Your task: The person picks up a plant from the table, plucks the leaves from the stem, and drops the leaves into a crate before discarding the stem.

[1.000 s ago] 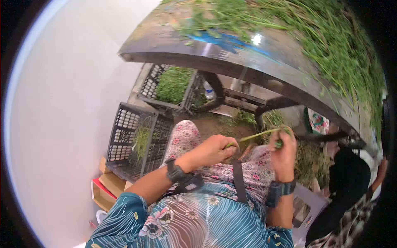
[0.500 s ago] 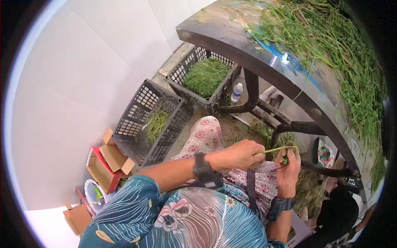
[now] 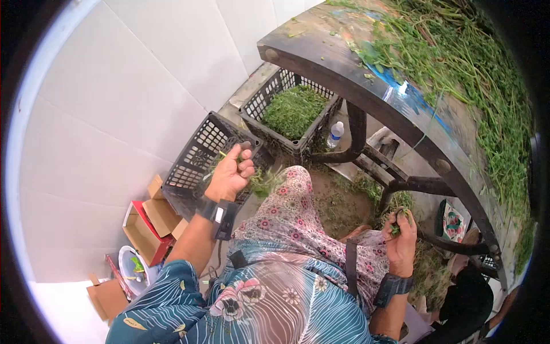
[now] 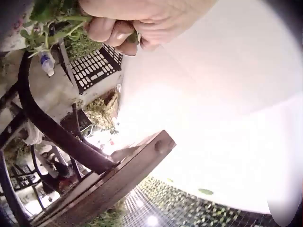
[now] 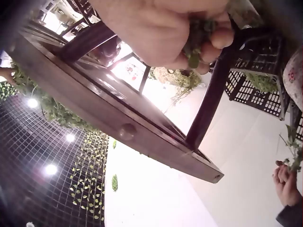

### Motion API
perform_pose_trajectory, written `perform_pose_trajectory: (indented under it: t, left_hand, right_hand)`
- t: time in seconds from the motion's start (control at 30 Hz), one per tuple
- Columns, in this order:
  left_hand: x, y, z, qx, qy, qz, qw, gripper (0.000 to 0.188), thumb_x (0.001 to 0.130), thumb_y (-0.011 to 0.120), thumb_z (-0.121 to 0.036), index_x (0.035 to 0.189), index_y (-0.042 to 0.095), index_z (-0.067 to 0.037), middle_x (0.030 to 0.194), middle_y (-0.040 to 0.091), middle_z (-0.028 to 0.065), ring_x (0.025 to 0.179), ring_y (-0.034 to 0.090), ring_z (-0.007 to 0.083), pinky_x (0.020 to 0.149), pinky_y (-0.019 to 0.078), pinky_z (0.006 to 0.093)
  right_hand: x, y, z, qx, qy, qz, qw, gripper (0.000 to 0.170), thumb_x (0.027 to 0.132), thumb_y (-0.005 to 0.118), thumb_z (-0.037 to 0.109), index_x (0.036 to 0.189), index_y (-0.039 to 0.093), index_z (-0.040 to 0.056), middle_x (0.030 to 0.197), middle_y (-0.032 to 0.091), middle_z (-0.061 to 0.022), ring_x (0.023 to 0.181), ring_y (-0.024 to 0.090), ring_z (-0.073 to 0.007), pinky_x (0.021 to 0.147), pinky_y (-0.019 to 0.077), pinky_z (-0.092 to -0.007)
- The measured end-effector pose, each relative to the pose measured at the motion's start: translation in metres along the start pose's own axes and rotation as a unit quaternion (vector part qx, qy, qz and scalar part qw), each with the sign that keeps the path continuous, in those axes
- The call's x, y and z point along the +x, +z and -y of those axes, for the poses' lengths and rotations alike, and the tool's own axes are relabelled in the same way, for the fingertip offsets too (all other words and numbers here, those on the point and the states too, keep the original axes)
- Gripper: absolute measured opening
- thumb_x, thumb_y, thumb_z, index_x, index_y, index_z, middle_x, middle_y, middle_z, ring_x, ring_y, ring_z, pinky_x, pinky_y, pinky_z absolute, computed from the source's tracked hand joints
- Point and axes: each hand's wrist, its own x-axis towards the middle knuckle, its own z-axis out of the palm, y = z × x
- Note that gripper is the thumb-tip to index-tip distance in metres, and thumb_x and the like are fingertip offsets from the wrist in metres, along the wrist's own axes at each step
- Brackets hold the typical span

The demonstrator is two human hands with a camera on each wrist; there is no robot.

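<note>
Out over the nearer black crate (image 3: 195,137), my left hand (image 3: 228,178) grips a leafy green sprig (image 3: 264,183), whose blurred leaves trail to the right above my knee. The left wrist view has the curled fingers of that left hand (image 4: 147,19) with the sprig (image 4: 52,28) hanging beside them. By my right thigh, my right hand (image 3: 400,243) holds a small bunch of greens (image 3: 395,229) in its curled fingers. Dark green leaves (image 5: 194,54) poke out between the fingers in the right wrist view. The hand and sprig partly hide the nearer crate's contents.
A heap of long green stems (image 3: 458,69) covers the table (image 3: 321,54) at upper right. Behind the nearer crate, another crate (image 3: 298,148) holds chopped-looking greens (image 3: 293,112). A water bottle (image 3: 336,133), cardboard box (image 3: 150,226) and white bucket (image 3: 129,264) stand around.
My left hand has come away from my right hand and swung left over the nearer crate with the sprig. The right hand stays near my thigh, still holding greens. The view has shifted slightly.
</note>
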Motion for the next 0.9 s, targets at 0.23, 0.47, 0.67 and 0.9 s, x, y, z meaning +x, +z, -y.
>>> perform_pose_trajectory:
  t: [0.23,0.47,0.67,0.9]
  left_hand:
    - [-0.025,0.096,0.044,0.161,-0.043,0.178,0.97,0.042,0.096,0.036,-0.037,0.116,0.048,-0.002,0.095,0.057,0.0079,0.078,0.051,0.0166,0.066,0.0429,0.028]
    - [-0.045,0.153,0.096,0.281,-0.09,0.324,0.899,0.051,0.095,0.031,-0.046,0.122,0.045,-0.006,0.121,0.051,0.0094,0.11,0.049,0.0213,0.086,0.0434,0.0351]
    - [-0.065,0.161,0.136,0.301,-0.139,0.388,0.86,0.053,0.095,0.032,-0.043,0.132,0.033,-0.006,0.126,0.045,0.008,0.116,0.045,0.018,0.093,0.0402,0.0325]
    - [-0.078,0.17,0.139,0.305,-0.152,0.393,0.854,0.056,0.094,0.038,-0.042,0.136,0.028,-0.006,0.127,0.044,0.0086,0.118,0.041,0.0165,0.095,0.0373,0.0298]
  right_hand:
    - [-0.013,0.008,0.01,-0.077,0.003,0.106,0.991,0.025,0.09,0.053,0.028,0.09,0.052,0.0032,0.076,0.052,-0.0035,0.063,0.047,-0.0109,0.051,0.0379,-0.0233]
    - [-0.024,0.032,0.018,-0.235,-0.064,0.116,0.963,0.026,0.087,0.054,0.017,0.108,0.053,0.0024,0.079,0.056,-0.0046,0.065,0.051,-0.0108,0.055,0.0424,-0.0238]
    - [-0.026,0.066,0.022,-0.34,-0.237,0.119,0.902,0.043,0.073,0.062,0.006,0.114,0.05,0.0035,0.098,0.058,-0.0063,0.087,0.056,-0.0152,0.078,0.0452,-0.0272]
    - [-0.013,0.06,0.014,-0.432,-0.358,0.13,0.817,0.03,0.071,0.065,0.004,0.098,0.055,-0.0013,0.094,0.059,-0.016,0.087,0.059,-0.0282,0.076,0.0464,-0.0325]
